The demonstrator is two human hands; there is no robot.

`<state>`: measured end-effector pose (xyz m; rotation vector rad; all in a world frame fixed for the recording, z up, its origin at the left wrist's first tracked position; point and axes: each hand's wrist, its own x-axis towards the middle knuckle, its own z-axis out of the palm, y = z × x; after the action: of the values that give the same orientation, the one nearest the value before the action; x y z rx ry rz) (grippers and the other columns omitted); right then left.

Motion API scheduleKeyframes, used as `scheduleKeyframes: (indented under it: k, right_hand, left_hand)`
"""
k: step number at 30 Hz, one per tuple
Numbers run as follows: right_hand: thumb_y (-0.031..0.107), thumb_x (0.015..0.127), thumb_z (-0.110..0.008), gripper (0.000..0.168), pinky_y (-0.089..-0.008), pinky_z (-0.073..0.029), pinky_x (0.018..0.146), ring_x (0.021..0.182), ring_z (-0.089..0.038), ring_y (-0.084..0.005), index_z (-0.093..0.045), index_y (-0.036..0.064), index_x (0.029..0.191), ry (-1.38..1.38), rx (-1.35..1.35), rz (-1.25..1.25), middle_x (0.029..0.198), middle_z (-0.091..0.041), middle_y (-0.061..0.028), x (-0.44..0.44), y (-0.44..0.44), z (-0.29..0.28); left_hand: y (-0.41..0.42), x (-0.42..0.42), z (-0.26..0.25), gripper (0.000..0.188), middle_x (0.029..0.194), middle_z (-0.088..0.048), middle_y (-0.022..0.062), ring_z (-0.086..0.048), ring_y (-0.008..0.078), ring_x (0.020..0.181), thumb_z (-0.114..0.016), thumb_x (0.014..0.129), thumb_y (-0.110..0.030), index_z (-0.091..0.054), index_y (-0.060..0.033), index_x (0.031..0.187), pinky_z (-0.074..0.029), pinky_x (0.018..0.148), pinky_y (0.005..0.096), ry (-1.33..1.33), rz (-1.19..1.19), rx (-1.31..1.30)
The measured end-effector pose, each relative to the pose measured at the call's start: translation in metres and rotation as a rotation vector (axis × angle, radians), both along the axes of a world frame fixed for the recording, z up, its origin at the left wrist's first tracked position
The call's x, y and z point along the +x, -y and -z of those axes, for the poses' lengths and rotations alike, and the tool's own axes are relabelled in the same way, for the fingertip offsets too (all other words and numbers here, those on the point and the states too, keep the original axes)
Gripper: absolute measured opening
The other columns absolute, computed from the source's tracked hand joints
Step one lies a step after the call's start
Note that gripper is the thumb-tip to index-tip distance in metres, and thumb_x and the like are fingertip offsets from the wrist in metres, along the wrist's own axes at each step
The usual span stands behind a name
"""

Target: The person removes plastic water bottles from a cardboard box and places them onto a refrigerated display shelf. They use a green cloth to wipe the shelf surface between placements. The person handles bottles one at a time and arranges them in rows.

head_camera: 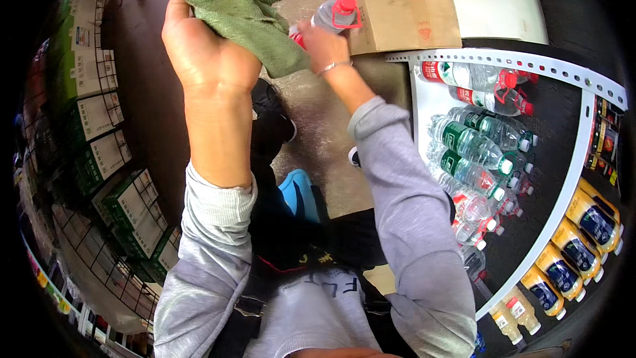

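Note:
My left hand (211, 52) is raised at the upper left with its palm side towards me. A green cloth (233, 5) is draped over its fingers, which are hidden, and the cloth hangs down to the right. My right hand (325, 47) grips a large clear plastic water bottle (330, 16) with a red cap and red carry handle. The bottle is tilted, its cap pointing to the upper right. One end of the cloth hangs by the bottle's red label, partly covering the lower bottle; whether they touch is unclear.
A cardboard box (407, 5) lies beyond the bottle. To the right, a white metal shelf (571, 159) holds several water bottles (467, 141) on their sides and yellow-labelled bottles (594, 216) on the level below. At left, a wire rack (94, 248) holds green-and-white cartons (136, 206).

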<state>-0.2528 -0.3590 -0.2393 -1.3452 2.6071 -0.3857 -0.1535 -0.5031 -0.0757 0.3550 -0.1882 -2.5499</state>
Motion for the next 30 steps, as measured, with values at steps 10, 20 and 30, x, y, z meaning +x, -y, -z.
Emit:
scheduleKeyframes:
  k: [10,20,30]
  right_hand:
    - [0.034,0.07,-0.07,0.036,-0.0396,-0.048,0.062,0.07,-0.062,-0.0319,-0.051,0.009,0.088,0.361,-0.21,0.469,0.077,-0.062,-0.0141,0.061,-0.091,-0.027]
    - [0.026,0.068,-0.075,0.035,-0.0293,-0.049,0.063,0.069,-0.063,-0.0199,-0.055,0.005,0.087,0.335,-0.166,0.674,0.076,-0.063,-0.0104,0.054,-0.224,-0.162]
    - [0.014,0.071,-0.074,0.029,-0.0228,-0.043,0.044,0.052,-0.052,-0.0073,-0.051,0.004,0.088,0.285,-0.259,0.848,0.071,-0.057,-0.0016,-0.044,-0.309,-0.212]
  left_hand:
    - [-0.002,0.0,0.009,0.04,0.121,-0.051,0.0182,-0.049,0.0334,0.108,-0.035,0.091,-0.025,-0.048,0.0005,0.119,-0.036,0.094,0.0491,-0.248,0.206,-0.04]
    - [-0.036,-0.02,0.004,0.041,0.118,-0.053,0.0181,-0.05,0.0323,0.11,-0.034,0.091,-0.024,-0.048,0.003,0.118,-0.038,0.096,0.0455,-0.383,0.31,0.094]
    - [-0.057,-0.038,0.007,0.041,0.118,-0.053,0.0186,-0.05,0.0316,0.11,-0.03,0.09,-0.022,-0.048,0.0041,0.117,-0.037,0.098,0.0439,-0.43,0.316,0.117]
